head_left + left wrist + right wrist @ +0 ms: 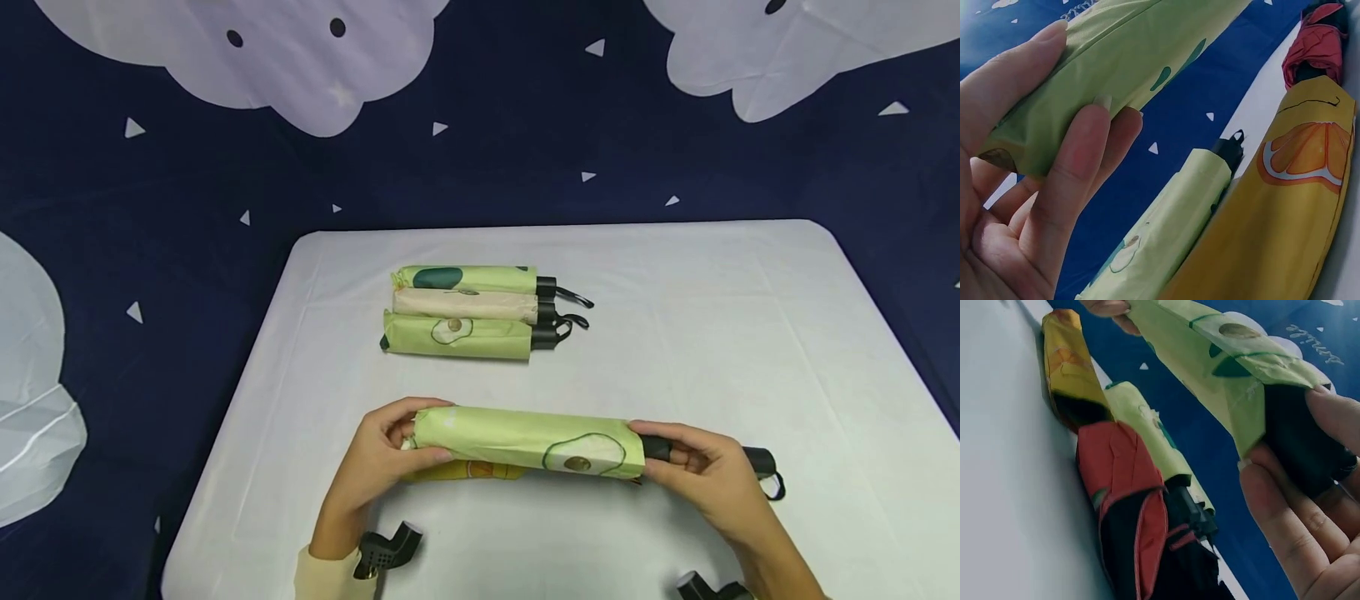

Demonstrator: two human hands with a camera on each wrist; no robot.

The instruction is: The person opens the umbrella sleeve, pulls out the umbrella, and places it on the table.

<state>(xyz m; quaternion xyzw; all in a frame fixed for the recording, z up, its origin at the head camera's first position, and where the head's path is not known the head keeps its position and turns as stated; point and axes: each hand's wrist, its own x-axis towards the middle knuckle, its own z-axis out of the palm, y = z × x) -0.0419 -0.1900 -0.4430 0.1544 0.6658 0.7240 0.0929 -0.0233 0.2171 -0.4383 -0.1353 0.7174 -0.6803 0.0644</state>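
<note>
Green umbrella sleeve, pinched at opposite ends by left grip and right grip, is best held taut between them.

The sleeve looks like smooth cloth — the handle, hard plastic.

Soft, even light fills the head view, with faint shadows on the table beneath the fingers; wrist views look dimmer.
</note>
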